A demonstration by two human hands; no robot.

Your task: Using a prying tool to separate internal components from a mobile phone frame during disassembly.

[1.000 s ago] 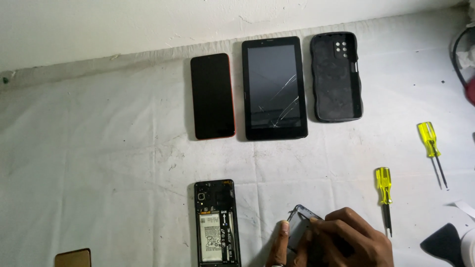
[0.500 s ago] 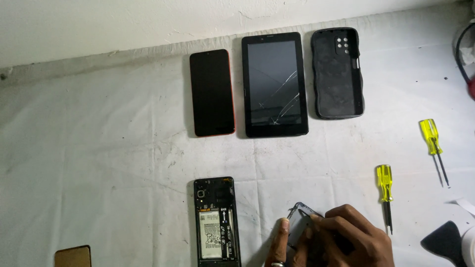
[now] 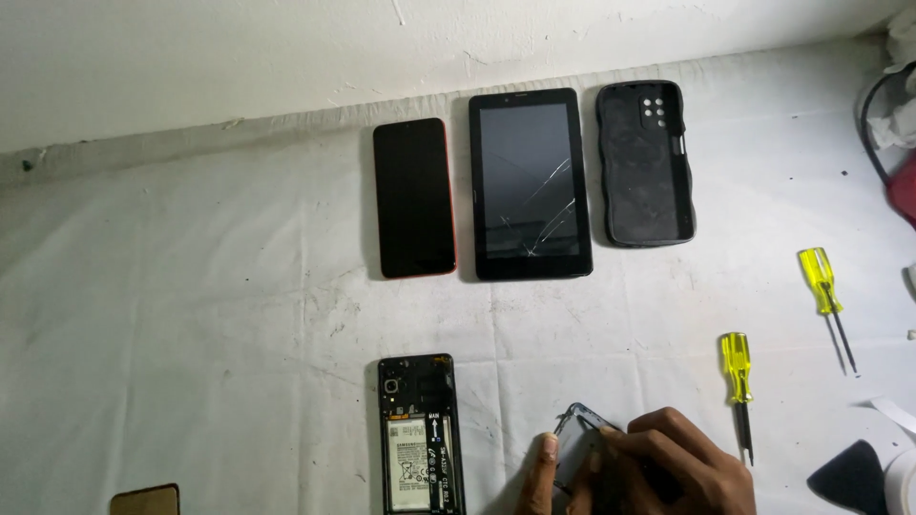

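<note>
My right hand (image 3: 668,467) is at the bottom edge, closed around a small dark phone part (image 3: 578,426) with a thin metal rim. The thumb (image 3: 542,467) presses the part's left side and the curled fingers cover its right side, so most of the part is hidden. Just left of the hand lies an opened phone (image 3: 420,434) with its back off, showing the battery and circuit board. My left hand does not show in the frame.
At the back, side by side, lie a black phone with a red edge (image 3: 413,198), a tablet with a cracked screen (image 3: 530,183) and a black phone case (image 3: 646,162). Two yellow-handled screwdrivers (image 3: 737,377) (image 3: 824,291) lie right. A black pick (image 3: 849,477) and a brown card (image 3: 145,500) sit at the bottom.
</note>
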